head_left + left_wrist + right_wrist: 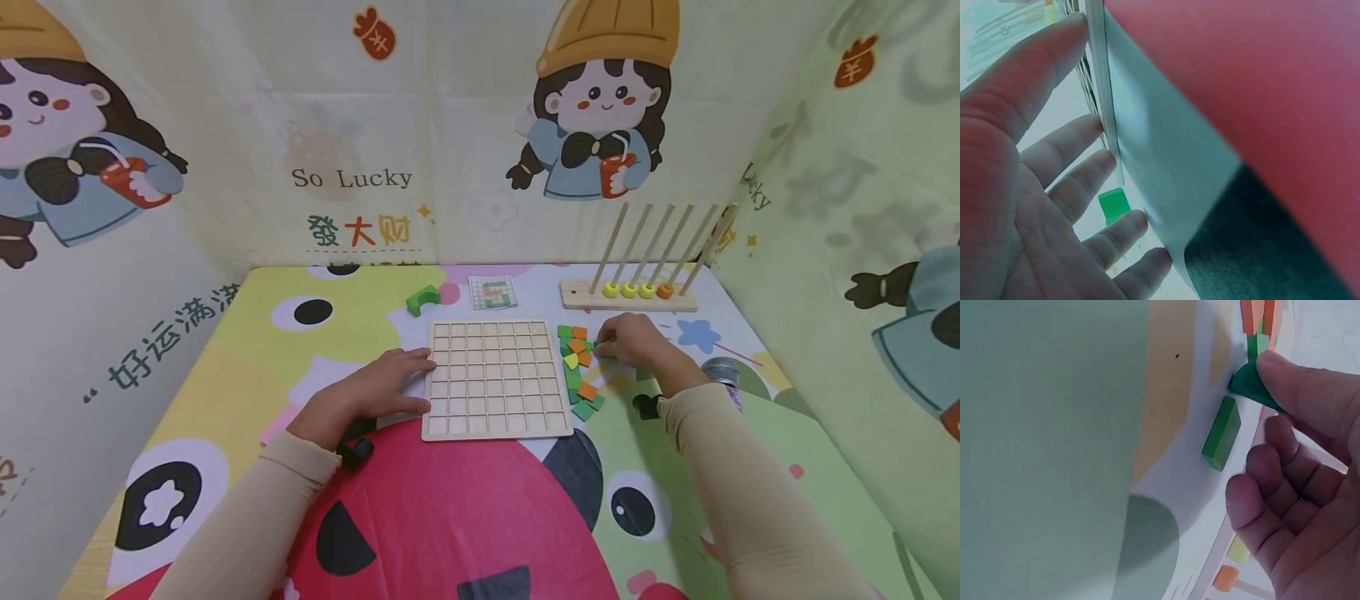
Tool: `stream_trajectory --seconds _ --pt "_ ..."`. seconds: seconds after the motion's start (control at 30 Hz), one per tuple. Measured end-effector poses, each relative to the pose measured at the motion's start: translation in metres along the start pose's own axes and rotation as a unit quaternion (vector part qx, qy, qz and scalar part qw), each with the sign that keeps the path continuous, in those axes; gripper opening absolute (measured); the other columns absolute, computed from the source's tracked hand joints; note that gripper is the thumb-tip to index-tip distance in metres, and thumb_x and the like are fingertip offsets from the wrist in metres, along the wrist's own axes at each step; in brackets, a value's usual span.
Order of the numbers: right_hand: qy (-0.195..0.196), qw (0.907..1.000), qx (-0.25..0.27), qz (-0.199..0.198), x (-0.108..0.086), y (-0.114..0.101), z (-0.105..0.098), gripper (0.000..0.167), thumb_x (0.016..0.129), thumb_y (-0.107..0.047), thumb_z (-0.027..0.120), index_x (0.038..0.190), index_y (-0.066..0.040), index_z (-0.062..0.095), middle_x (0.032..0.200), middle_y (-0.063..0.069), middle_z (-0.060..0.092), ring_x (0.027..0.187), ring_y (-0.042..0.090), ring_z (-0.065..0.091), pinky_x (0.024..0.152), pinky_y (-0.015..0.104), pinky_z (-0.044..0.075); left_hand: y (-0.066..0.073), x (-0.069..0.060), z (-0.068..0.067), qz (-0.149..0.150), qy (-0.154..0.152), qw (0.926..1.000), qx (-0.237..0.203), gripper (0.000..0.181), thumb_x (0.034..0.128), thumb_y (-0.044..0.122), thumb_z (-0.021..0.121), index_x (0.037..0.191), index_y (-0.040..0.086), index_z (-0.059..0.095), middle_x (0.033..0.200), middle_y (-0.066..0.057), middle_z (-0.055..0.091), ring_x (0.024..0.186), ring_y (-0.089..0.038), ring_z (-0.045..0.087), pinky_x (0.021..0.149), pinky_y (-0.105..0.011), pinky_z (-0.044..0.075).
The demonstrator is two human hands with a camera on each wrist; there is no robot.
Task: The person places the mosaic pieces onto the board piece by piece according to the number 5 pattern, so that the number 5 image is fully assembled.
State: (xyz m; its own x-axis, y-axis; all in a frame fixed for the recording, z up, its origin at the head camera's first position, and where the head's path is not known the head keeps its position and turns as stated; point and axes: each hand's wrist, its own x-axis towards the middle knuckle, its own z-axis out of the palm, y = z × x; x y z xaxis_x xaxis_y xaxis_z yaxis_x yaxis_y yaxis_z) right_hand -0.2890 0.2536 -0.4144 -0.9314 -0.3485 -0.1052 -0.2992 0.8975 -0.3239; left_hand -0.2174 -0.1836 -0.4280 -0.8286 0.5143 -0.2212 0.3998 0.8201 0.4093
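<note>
Pinching a dark green piece with a rounded edge [1249,386] in the right hand [630,340], clamped at the thumb, remaining fingers curled loosely alongside. Holding it low, near a bright green flat block [1222,433], at the right fringe of a loose cluster of flat green, orange and yellow pieces [573,378]. Judging by the bare cells of the square pale wooden grid board [495,379] just left of that cluster, probably at the very outset: no piece seated, all left outside. Touching the board's left edge with the left hand [378,385], gripping nothing, thumb and fingers spread apart. Beyond the board, seeing a gridded paper card with a coloured pattern [492,293], a green arch-shaped block [427,292] and a wooden rack with upright rods and beads [573,296].
</note>
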Motion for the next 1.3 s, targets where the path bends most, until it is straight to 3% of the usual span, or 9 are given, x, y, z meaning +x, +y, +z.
stream_trajectory --seconds 0.17,0.4,0.57,0.9,1.3 --pt "0.007 0.9999 0.01 0.003 -0.005 -0.005 -0.001 0.019 0.099 -0.015 0.07 0.108 0.001 0.073 0.103 0.018 0.075 0.092 0.033 0.068 0.083 0.05 0.055 0.0 0.0 0.0 0.004 0.0 1.0 -0.001 0.078 0.0885 0.039 0.08 0.155 0.011 0.049 0.167 -0.016 0.035 0.152 -0.045 0.031 0.119 -0.059 0.037" --pt "0.031 0.9988 0.037 0.004 -0.006 -0.011 -0.003 0.027 0.103 -0.014 0.065 0.127 -0.002 0.07 0.096 0.014 0.071 0.079 0.024 0.062 0.07 0.041 0.051 -0.001 0.001 0.0 0.003 0.0 1.0 0.005 0.078 0.0883 0.039 0.08 0.155 0.011 0.049 0.166 -0.016 0.036 0.151 -0.044 0.032 0.119 -0.058 0.037" --pt "0.037 0.9971 0.065 -0.01 -0.001 -0.02 -0.001 0.022 0.102 -0.016 0.067 0.121 -0.007 0.073 0.096 0.01 0.072 0.079 0.022 0.062 0.069 0.037 0.049 -0.001 0.001 0.001 -0.004 -0.004 1.0 0.0 0.079 0.0882 0.039 0.08 0.155 0.011 0.048 0.167 -0.016 0.035 0.152 -0.045 0.03 0.119 -0.058 0.037" --pt "0.02 0.9908 0.129 -0.035 0.012 -0.053 0.002 0.024 0.101 -0.016 0.069 0.12 -0.003 0.072 0.108 0.013 0.076 0.095 0.026 0.07 0.087 0.045 0.056 0.002 0.0 0.001 -0.006 -0.003 1.0 -0.001 0.078 0.0891 0.038 0.08 0.155 0.012 0.048 0.167 -0.015 0.034 0.152 -0.044 0.03 0.12 -0.057 0.037" --pt "-0.022 0.9784 0.202 -0.036 0.031 -0.094 0.018 0.023 0.101 -0.012 0.068 0.12 -0.001 0.07 0.104 0.013 0.075 0.087 0.028 0.073 0.078 0.034 0.058 0.002 0.001 0.001 -0.006 -0.005 1.0 0.0 0.078 0.0899 0.039 0.079 0.156 0.012 0.047 0.168 -0.014 0.034 0.153 -0.043 0.029 0.12 -0.056 0.036"
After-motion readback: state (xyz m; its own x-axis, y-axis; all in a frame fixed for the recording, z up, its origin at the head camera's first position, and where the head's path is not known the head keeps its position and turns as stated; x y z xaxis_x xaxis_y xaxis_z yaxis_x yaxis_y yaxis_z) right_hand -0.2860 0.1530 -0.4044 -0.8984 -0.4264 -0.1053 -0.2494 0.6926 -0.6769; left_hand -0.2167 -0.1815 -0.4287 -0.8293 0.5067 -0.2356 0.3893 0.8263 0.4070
